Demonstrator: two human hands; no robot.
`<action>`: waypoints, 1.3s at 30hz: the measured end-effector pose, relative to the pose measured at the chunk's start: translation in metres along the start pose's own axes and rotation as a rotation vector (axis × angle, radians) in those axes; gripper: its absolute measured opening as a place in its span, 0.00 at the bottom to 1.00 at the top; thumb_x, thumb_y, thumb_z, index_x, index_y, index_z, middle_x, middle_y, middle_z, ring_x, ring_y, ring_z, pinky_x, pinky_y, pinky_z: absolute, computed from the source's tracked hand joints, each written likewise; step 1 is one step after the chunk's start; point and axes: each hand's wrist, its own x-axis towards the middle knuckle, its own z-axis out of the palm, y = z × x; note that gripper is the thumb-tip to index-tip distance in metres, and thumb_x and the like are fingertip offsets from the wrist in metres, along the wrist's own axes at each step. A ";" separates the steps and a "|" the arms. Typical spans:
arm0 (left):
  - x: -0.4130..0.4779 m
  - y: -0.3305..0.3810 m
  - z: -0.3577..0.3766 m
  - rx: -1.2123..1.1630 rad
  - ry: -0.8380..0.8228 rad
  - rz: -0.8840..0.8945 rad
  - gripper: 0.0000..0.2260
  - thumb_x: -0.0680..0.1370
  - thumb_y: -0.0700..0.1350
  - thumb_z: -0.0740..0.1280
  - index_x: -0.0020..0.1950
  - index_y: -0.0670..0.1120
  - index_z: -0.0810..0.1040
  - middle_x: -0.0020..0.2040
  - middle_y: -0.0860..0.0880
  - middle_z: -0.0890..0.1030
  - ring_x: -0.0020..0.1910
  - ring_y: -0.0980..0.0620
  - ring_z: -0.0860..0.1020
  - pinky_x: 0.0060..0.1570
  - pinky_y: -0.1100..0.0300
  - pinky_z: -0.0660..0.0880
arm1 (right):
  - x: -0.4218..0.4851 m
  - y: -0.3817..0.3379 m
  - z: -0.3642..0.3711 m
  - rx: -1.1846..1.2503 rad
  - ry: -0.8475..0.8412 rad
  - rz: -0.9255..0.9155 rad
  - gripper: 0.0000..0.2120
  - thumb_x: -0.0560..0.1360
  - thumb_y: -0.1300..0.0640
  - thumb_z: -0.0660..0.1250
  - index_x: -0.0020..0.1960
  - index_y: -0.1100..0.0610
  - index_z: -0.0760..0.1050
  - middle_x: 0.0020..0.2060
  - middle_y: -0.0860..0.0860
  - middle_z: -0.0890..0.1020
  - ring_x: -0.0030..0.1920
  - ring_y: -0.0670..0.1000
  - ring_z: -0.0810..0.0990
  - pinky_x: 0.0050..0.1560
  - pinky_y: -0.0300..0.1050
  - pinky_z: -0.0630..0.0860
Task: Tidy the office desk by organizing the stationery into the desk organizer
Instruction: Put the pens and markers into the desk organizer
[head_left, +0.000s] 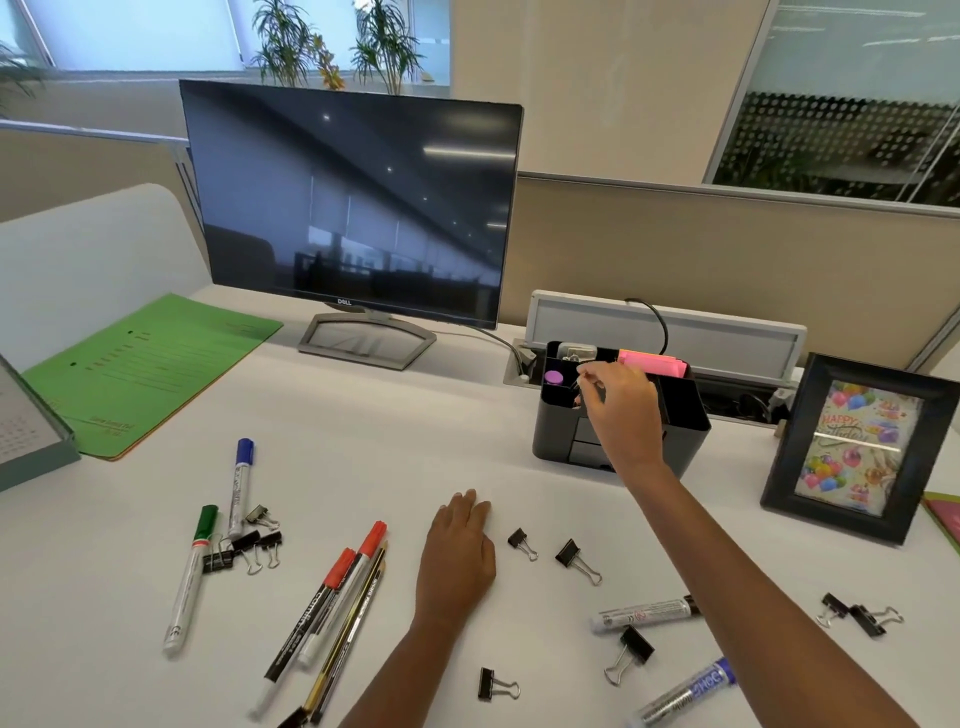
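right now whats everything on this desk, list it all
monitor: one, black, screen dark, back centre
folder: one, green, back left
desk organizer: one, black, right of monitor; pink notes and a purple-capped item inside
picture frame: one, black, far right
markers: blue cap, green cap, two red caps, left front; two more front right
pencil: one, black and yellow, beside red markers
binder clips: about eleven, black, scattered front
left hand: flat on desk
right hand: over organizer, fingertips pinched; what it holds is too small to tell

Organizer (680, 415) right of monitor (353, 208); markers (236, 488), clips (576, 558) in front; frame (857, 447) far right.
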 end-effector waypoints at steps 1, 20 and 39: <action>0.000 0.000 0.000 -0.007 0.000 -0.004 0.19 0.76 0.37 0.57 0.67 0.41 0.70 0.70 0.42 0.69 0.71 0.44 0.66 0.72 0.54 0.59 | -0.001 0.002 0.004 -0.019 -0.018 0.004 0.10 0.76 0.61 0.62 0.54 0.64 0.79 0.49 0.60 0.83 0.51 0.59 0.78 0.51 0.54 0.73; -0.015 0.017 -0.023 0.421 -0.075 -0.039 0.23 0.51 0.39 0.80 0.45 0.43 0.84 0.49 0.40 0.84 0.49 0.40 0.83 0.44 0.50 0.81 | -0.160 -0.020 0.026 0.076 -0.242 -0.047 0.13 0.68 0.69 0.70 0.48 0.56 0.80 0.42 0.50 0.82 0.43 0.53 0.79 0.45 0.39 0.69; -0.053 0.006 -0.036 0.496 -0.106 -0.382 0.19 0.78 0.31 0.51 0.69 0.39 0.57 0.67 0.32 0.62 0.64 0.39 0.67 0.61 0.55 0.69 | -0.191 -0.021 0.033 -0.027 -0.254 -0.177 0.18 0.55 0.67 0.78 0.41 0.53 0.80 0.35 0.46 0.79 0.36 0.46 0.77 0.41 0.40 0.66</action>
